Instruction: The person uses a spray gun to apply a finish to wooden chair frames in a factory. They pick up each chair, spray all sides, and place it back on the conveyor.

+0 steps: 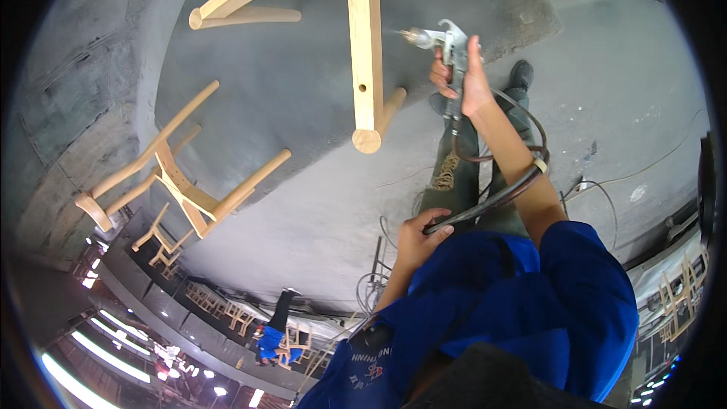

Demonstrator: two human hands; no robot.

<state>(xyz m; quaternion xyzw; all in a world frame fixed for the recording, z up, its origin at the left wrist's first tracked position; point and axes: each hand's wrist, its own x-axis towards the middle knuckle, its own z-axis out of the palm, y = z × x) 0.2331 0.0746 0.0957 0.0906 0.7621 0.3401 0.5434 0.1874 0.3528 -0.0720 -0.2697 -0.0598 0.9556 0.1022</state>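
Observation:
My right hand point(467, 83) is closed around the grip of a metal spray gun point(448, 47). Its nozzle points left, toward a pale wooden chair frame point(365, 53) at the top, and a faint mist shows at the tip. The nozzle stays apart from the wood. A dark hose point(503, 195) runs from under the gun in a loop past my right forearm. Lower down, in front of my body, my left hand point(418, 241) is wrapped round that hose. The upper part of the chair frame is cut off by the picture's edge.
Another wooden chair frame point(182, 182) hangs or stands at the left, with more frames point(216, 303) in a row behind it. A person in blue point(273, 341) is at work far off. Thin hoses point(606, 185) lie on the grey floor at the right.

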